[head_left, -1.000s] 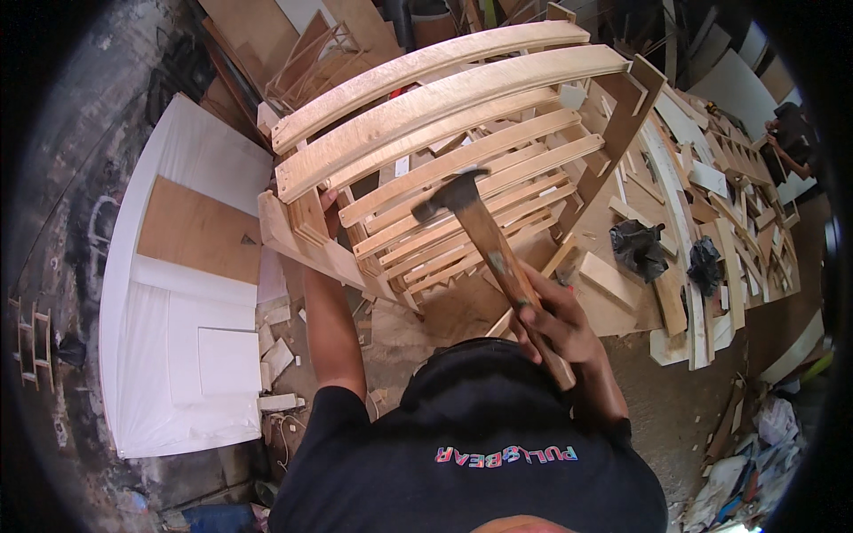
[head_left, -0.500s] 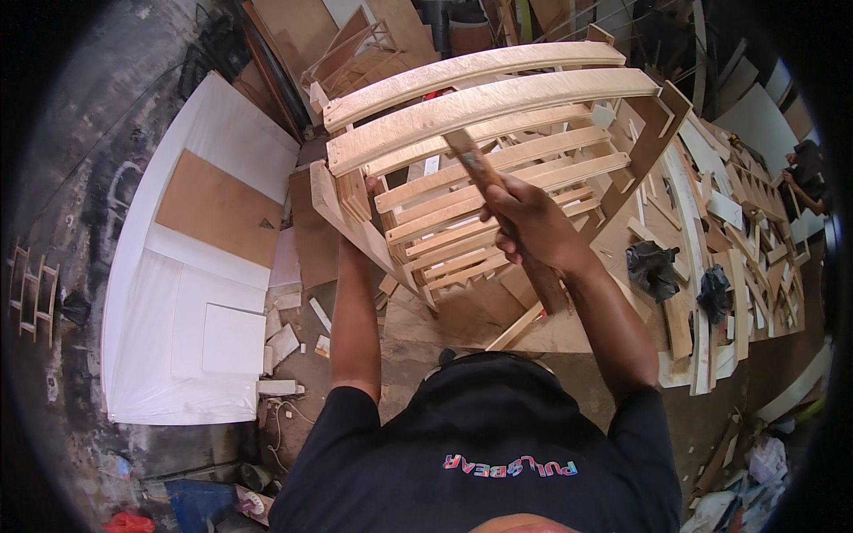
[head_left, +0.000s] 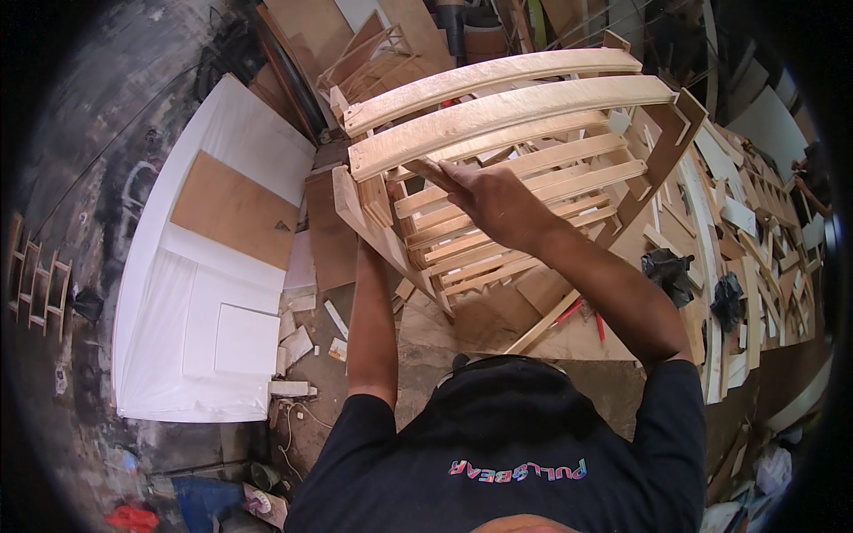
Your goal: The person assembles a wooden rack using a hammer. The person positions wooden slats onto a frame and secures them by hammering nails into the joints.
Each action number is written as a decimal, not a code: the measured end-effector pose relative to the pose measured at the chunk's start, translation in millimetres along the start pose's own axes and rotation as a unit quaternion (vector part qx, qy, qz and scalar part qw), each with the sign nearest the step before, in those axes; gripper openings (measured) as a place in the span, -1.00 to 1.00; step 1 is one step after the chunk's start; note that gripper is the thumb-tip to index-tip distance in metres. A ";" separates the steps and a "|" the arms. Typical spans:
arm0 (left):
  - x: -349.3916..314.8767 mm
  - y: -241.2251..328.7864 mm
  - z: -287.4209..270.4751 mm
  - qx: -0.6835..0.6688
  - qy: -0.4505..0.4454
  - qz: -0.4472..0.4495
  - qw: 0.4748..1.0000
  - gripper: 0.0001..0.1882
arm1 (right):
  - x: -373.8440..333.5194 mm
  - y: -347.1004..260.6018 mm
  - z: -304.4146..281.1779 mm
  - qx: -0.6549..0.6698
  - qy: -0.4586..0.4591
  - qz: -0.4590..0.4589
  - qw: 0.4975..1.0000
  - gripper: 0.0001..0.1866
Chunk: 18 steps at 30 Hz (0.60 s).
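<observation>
A slatted pale wooden frame with curved top slats and a side panel stands before me. My right hand is closed round a worn wooden stick, which points up and left toward the underside of the nearer curved slat. Its tip lies close to that slat's left end; whether they touch I cannot tell. My left forearm reaches up behind the side panel. Of my left hand only a bit of fingers shows at the frame's inner left side, apparently gripping it; the rest is hidden.
A large white panel with a brown board stands at left. Wood offcuts and black plastic bags cover the right side. Red slender items lie on plywood below the frame. Another person's arm shows at far right.
My right hand has moved left and slightly up, and the stick has swung from steep to a flatter slant. The whole view has shifted a little; my left hand stays at the frame.
</observation>
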State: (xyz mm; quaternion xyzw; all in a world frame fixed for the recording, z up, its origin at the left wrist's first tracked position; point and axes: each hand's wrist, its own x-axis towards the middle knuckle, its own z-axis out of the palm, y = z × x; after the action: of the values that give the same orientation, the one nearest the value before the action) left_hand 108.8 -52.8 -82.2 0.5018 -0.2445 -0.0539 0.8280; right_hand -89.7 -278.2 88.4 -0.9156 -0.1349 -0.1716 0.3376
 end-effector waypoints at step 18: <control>0.9 15.6 6.3 0.051 0.006 0.014 0.999 -0.52 | 6.8 15.8 4.4 0.025 0.038 -0.047 0.998 -0.58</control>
State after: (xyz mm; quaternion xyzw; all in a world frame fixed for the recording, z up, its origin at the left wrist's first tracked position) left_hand 104.2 -50.5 -66.2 0.5403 -0.2488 -0.0273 0.8034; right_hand -76.8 -286.0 78.9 -0.8922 -0.1693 -0.2183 0.3572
